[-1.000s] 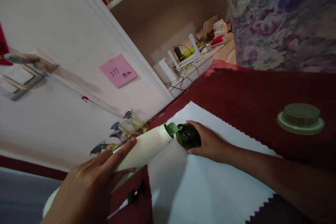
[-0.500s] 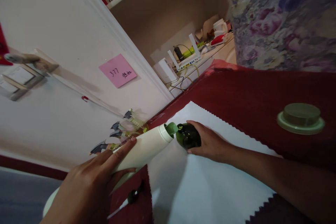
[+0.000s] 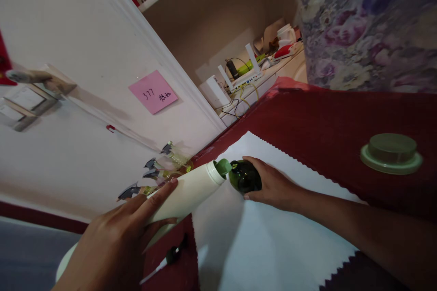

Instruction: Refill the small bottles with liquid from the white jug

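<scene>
My left hand (image 3: 118, 232) is wrapped round a long cream-white bottle (image 3: 186, 193), tilted with its neck up and to the right. A green spout (image 3: 223, 167) sticks out of that neck and meets the mouth of a small dark green bottle (image 3: 245, 177). My right hand (image 3: 273, 186) grips this small bottle from the right, above the white cloth (image 3: 283, 236). Whether liquid is flowing cannot be made out. A green cap (image 3: 391, 154) sits on the red table (image 3: 327, 132) to the right. Near my left hand lies a dark pump top with a pale tube (image 3: 172, 255).
Several clear spray bottles (image 3: 174, 157) with grey heads stand against the wall behind the white bottle. A white router (image 3: 244, 77) with cables occupies the shelf at the back. A pink note (image 3: 153, 92) is stuck on the white panel. A floral cloth (image 3: 368, 27) hangs at upper right.
</scene>
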`<state>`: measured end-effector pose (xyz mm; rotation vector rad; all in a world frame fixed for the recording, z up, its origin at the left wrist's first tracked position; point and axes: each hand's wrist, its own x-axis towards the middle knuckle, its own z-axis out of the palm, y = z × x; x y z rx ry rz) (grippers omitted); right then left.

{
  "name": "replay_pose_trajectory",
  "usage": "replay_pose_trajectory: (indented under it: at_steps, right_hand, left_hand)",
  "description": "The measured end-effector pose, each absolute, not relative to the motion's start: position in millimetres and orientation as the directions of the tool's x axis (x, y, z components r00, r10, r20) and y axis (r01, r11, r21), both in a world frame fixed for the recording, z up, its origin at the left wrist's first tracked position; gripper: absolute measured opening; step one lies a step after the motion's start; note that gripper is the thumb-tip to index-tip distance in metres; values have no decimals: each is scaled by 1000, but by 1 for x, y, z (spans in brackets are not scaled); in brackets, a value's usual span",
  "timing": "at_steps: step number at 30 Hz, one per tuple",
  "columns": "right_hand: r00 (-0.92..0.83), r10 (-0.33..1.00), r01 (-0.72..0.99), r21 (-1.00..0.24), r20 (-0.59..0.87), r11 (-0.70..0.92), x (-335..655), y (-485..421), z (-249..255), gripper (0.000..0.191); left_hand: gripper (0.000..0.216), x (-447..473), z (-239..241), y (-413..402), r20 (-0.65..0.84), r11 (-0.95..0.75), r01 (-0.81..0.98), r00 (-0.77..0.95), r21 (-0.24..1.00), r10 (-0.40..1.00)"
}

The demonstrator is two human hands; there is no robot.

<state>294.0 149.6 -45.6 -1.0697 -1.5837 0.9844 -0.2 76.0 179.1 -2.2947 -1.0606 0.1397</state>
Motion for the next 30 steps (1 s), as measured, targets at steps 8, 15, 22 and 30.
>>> replay_pose_trajectory:
  at_steps: [8,15,22,30]
  right_hand:
    - [-172,953,184,-942,250,281,295,149,-43,97]
    - [-166,949,183,-937,268,296,295,149,-43,94]
    - [-163,945,189,-931,285,313,294,150,-47,94]
    - [-164,939,177,-928,301,328,295,150,-47,93]
  left_hand:
    - [64,1,179,73,154,-481,673,657,-562,738]
    - [62,0,182,79,150,-534,627,716,-567,682]
    - [62,1,179,75,160,-494,674,665,-550,730]
    - [61,4,180,76,167,-524,671,685,-525,709]
